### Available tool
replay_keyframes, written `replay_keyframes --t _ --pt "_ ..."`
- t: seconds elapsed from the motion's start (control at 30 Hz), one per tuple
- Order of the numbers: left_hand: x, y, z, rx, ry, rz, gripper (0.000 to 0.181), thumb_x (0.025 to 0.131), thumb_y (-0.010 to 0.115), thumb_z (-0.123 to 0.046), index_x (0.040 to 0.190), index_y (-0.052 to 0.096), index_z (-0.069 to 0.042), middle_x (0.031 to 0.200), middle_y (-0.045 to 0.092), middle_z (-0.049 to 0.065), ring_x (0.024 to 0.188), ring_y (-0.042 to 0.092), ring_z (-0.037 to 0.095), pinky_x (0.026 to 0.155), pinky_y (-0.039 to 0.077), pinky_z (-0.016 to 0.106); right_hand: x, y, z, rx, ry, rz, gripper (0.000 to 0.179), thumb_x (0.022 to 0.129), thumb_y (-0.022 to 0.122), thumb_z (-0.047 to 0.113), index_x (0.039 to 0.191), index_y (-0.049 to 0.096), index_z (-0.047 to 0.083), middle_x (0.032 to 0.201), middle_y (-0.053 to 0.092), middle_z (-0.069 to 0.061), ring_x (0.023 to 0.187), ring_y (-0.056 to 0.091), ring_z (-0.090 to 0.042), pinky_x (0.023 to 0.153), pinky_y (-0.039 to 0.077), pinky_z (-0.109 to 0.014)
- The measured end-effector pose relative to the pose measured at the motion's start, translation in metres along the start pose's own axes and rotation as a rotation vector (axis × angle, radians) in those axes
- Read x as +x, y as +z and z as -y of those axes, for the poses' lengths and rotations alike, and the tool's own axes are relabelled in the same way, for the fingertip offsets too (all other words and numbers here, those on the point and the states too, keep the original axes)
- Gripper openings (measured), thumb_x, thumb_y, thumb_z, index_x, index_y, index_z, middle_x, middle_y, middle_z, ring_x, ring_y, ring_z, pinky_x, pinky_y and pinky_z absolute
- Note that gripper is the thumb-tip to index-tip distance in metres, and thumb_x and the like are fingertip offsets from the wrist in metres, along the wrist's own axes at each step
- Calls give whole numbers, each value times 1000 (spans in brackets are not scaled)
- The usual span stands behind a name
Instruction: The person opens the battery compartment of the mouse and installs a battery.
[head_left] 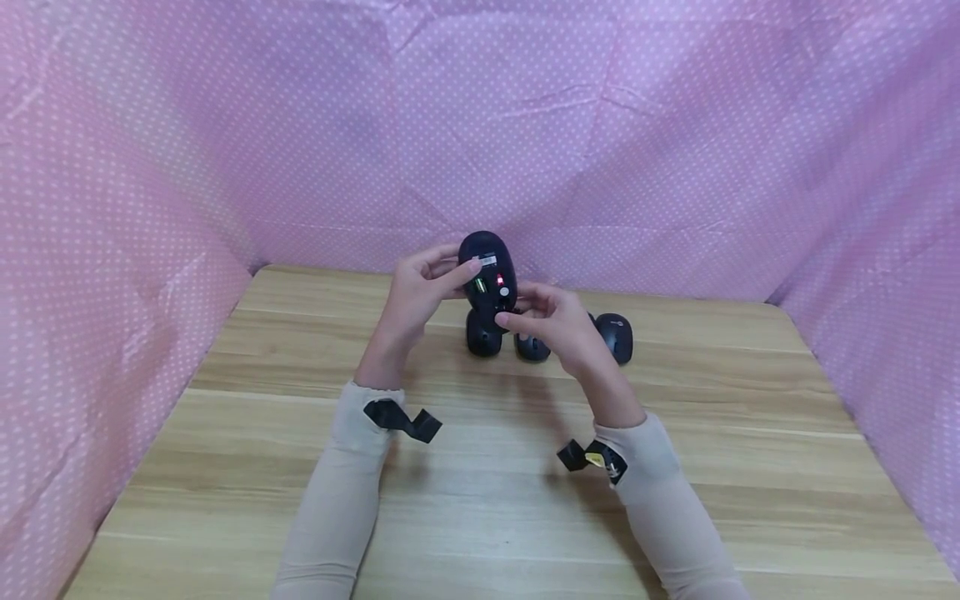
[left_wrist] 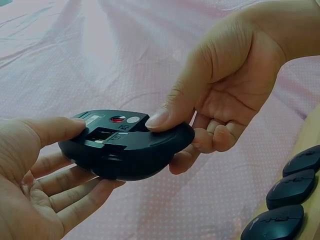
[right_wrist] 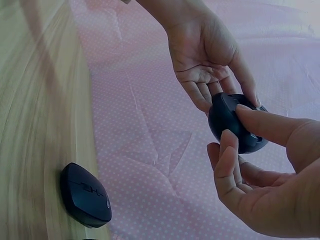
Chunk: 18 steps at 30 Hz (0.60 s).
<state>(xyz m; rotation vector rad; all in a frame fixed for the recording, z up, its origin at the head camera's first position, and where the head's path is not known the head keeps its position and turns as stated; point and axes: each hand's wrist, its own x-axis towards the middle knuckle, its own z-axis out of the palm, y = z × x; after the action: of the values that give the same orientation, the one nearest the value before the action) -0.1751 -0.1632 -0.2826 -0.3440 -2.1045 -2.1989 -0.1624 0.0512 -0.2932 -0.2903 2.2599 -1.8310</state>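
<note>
A black computer mouse [head_left: 487, 250] is held up above the far part of the table, its underside turned toward me. That underside shows a white label, a red-lit sensor and an open battery slot with a greenish battery [head_left: 481, 286] in it. My left hand [head_left: 422, 287] grips one end, thumb on the underside, fingers beneath in the left wrist view. At the other end my right hand [head_left: 558, 321] pinches the mouse, its thumb pressing beside the slot and its fingers curled below. In the right wrist view, the right hand [right_wrist: 275, 185] partly covers the mouse [right_wrist: 227, 120].
Behind and below the hands, several black mice stand in a row on the wooden table [head_left: 480, 500], among them one at left [head_left: 483, 337], one in the middle [head_left: 533, 348] and one at right [head_left: 617, 337]. Pink dotted cloth [head_left: 480, 125] hangs around the table's back and sides.
</note>
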Motion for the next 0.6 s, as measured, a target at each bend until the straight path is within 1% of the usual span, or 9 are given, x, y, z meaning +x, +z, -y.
replay_keyframes --t 0.1,0.33,0.47,0.6 --pt "-2 1 0 -1 7 7 37 95 73 -14 129 67 1 119 73 23 92 76 13 83 65 33 -1 0 -1 4 -8 -11 47 91 78 15 133 64 4 115 70 -13 87 67 -11 75 59 -23" --pt "-12 9 2 -13 15 -12 38 95 73 -13 129 67 1 116 74 23 89 76 14 82 66 34 -10 0 -7 -16 -84 -57 47 92 78 21 134 64 5 118 70 -14 85 66 -12 72 59 -21" --pt "-17 14 3 -38 21 -37 37 95 73 -13 129 67 2 111 76 17 87 76 13 80 66 34 -14 1 -12 0 -135 -64 47 93 77 21 135 64 4 120 70 -16 90 69 -11 76 63 -25" --pt "-22 18 3 -40 30 -53 37 95 73 -12 128 67 2 107 77 12 86 76 13 79 66 34 -17 2 -16 40 -207 -59 45 94 76 18 134 64 2 118 71 -20 94 73 -15 79 65 -31"
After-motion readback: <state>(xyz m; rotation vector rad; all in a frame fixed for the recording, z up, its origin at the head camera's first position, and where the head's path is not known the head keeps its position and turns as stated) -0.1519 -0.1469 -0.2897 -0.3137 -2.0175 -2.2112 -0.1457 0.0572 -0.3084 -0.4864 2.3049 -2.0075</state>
